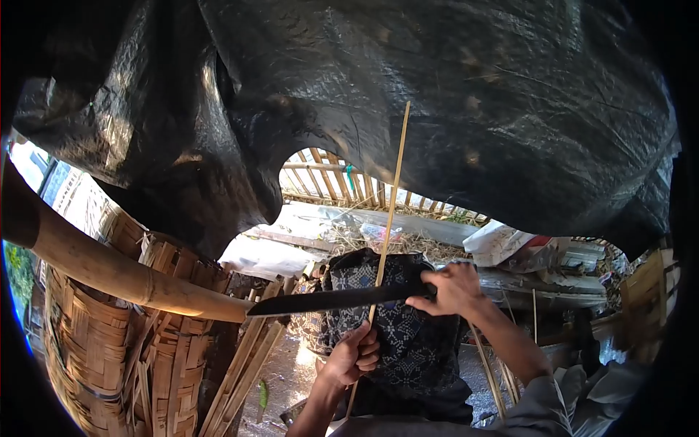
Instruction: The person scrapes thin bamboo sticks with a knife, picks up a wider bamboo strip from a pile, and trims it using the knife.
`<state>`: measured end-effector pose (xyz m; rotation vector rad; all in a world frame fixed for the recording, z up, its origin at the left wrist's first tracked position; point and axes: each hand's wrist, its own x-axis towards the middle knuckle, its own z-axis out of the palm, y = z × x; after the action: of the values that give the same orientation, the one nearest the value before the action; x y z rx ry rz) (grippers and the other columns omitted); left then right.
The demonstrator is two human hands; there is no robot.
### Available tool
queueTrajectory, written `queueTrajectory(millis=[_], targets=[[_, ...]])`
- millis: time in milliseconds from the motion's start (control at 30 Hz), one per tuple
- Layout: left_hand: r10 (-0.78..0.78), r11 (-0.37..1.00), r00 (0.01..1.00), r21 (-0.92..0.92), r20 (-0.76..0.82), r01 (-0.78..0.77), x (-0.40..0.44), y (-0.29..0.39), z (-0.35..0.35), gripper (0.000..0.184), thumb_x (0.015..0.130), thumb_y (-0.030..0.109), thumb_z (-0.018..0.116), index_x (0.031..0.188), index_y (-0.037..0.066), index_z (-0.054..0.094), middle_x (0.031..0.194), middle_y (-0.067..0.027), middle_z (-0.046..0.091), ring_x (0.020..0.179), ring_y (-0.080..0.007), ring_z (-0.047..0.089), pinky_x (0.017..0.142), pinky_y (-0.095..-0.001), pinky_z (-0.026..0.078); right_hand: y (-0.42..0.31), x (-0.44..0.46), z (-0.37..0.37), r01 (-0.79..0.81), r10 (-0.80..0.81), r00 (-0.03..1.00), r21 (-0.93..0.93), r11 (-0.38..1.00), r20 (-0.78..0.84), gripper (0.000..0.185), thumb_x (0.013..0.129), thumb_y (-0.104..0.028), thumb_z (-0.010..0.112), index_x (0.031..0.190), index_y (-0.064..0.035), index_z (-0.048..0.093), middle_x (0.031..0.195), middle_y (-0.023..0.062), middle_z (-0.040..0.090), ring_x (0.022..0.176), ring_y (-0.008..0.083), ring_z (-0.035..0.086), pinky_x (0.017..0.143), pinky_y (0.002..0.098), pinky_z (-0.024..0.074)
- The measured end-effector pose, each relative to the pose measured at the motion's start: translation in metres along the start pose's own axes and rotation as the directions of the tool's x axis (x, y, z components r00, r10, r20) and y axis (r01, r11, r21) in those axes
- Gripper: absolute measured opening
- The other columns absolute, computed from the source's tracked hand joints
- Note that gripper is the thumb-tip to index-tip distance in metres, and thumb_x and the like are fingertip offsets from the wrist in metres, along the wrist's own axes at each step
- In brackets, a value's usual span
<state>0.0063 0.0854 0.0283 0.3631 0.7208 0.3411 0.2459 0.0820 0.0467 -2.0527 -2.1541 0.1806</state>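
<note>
My left hand is closed around a long thin bamboo strip, which stands almost upright in front of me and leans a little to the right. In my right hand is a machete with a long dark blade, gripped at its right end. The blade points left and lies across the strip, just above my left fingers. Its handle is mostly hidden by my hand. Beneath both hands, a dark patterned cloth covers my lap.
A thick bamboo pole reaches in from the left, its end close to the blade tip. Woven bamboo baskets stand below it, beside split bamboo pieces. Black plastic sheeting hangs overhead. A bamboo fence stands behind.
</note>
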Motion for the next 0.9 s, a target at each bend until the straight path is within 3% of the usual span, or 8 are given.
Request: queueTrajectory(millis=[33, 200, 467, 700, 767, 800, 867, 900], targets=[[-0.013, 1.0, 0.997, 0.01, -0.074, 0.014, -0.001, 0.003, 0.006, 0.042, 0.096, 0.04, 0.033, 0.061, 0.018, 0.027, 0.053, 0.0072, 0.016, 0.039, -0.0057, 0.011, 0.035, -0.0231, 0.009, 0.009, 0.005, 0.012, 0.086, -0.081, 0.992, 0.043, 0.995, -0.095, 0.066, 0.069, -0.076, 0.046, 0.081, -0.0137, 0.067, 0.046, 0.0071, 0.055, 0.044, 0.0219, 0.058, 0.043, 0.0359, 0.045], [0.01, 1.0, 1.0, -0.013, -0.011, -0.01, 0.002, 0.006, 0.002, 0.042, 0.097, 0.039, 0.032, 0.06, 0.018, 0.026, 0.053, 0.0072, 0.015, 0.04, -0.0056, 0.01, 0.036, -0.0234, 0.008, 0.012, 0.012, 0.022, 0.097, -0.103, 0.978, -0.036, 0.995, -0.182, 0.064, 0.066, -0.074, 0.05, 0.073, -0.0129, 0.066, 0.043, 0.0062, 0.053, 0.041, 0.023, 0.056, 0.041, 0.0368, 0.0425], [0.01, 0.997, 1.0, -0.071, 0.002, -0.01, 0.001, 0.003, 0.0, 0.037, 0.096, 0.037, 0.039, 0.065, 0.016, 0.033, 0.054, 0.008, 0.018, 0.04, -0.0037, 0.015, 0.036, -0.0212, 0.011, 0.021, 0.014, 0.046, 0.17, -0.153, 0.896, 0.004, 0.985, -0.418, 0.061, 0.064, -0.073, 0.054, 0.071, -0.0137, 0.065, 0.043, 0.005, 0.051, 0.04, 0.0228, 0.054, 0.04, 0.0362, 0.0411], [-0.013, 0.999, 0.999, -0.028, 0.035, 0.014, -0.001, -0.004, -0.002, 0.039, 0.096, 0.038, 0.036, 0.063, 0.018, 0.029, 0.053, 0.0082, 0.016, 0.039, -0.0042, 0.012, 0.035, -0.0219, 0.01, -0.004, -0.017, 0.024, 0.199, -0.209, 0.932, -0.065, 0.978, -0.297, 0.062, 0.066, -0.074, 0.052, 0.071, -0.0133, 0.063, 0.045, 0.004, 0.053, 0.039, 0.0229, 0.054, 0.038, 0.0383, 0.0415], [-0.023, 0.999, 0.999, -0.046, 0.043, 0.025, 0.0, 0.0, 0.0, 0.04, 0.096, 0.038, 0.036, 0.063, 0.018, 0.03, 0.053, 0.0082, 0.016, 0.039, -0.0042, 0.012, 0.035, -0.0218, 0.01, 0.0, -0.015, 0.014, 0.074, -0.084, 0.981, -0.06, 0.995, -0.178, 0.052, 0.064, -0.063, 0.063, 0.073, -0.0116, 0.065, 0.051, 0.0058, 0.055, 0.048, 0.0259, 0.055, 0.051, 0.0379, 0.0431], [-0.024, 0.998, 0.998, -0.054, 0.052, 0.026, 0.0, -0.001, 0.001, 0.04, 0.096, 0.038, 0.036, 0.062, 0.018, 0.03, 0.053, 0.0082, 0.017, 0.039, -0.0043, 0.012, 0.035, -0.0217, 0.01, 0.002, -0.015, 0.021, 0.025, -0.028, 0.971, -0.017, 1.0, -0.239, 0.048, 0.067, -0.057, 0.064, 0.075, -0.0096, 0.065, 0.056, 0.0085, 0.059, 0.053, 0.0283, 0.057, 0.056, 0.0392, 0.0455], [0.001, 0.998, 0.998, -0.059, 0.06, 0.002, 0.001, -0.003, 0.0, 0.04, 0.096, 0.038, 0.037, 0.062, 0.018, 0.03, 0.053, 0.0081, 0.017, 0.04, -0.0044, 0.013, 0.036, -0.0216, 0.01, 0.009, -0.009, 0.039, 0.034, -0.007, 0.906, 0.056, 0.998, -0.424, 0.056, 0.071, -0.065, 0.055, 0.076, -0.011, 0.065, 0.049, 0.0129, 0.056, 0.044, 0.0289, 0.057, 0.042, 0.036, 0.044], [-0.002, 0.999, 0.999, -0.051, 0.051, 0.005, 0.0, -0.003, 0.001, 0.04, 0.096, 0.038, 0.037, 0.062, 0.017, 0.03, 0.053, 0.008, 0.017, 0.04, -0.0045, 0.013, 0.036, -0.0217, 0.011, 0.007, -0.014, 0.038, 0.046, -0.013, 0.922, 0.076, 0.996, -0.387, 0.055, 0.073, -0.064, 0.054, 0.076, -0.0108, 0.066, 0.051, 0.0135, 0.057, 0.046, 0.029, 0.058, 0.043, 0.0364, 0.0445]])
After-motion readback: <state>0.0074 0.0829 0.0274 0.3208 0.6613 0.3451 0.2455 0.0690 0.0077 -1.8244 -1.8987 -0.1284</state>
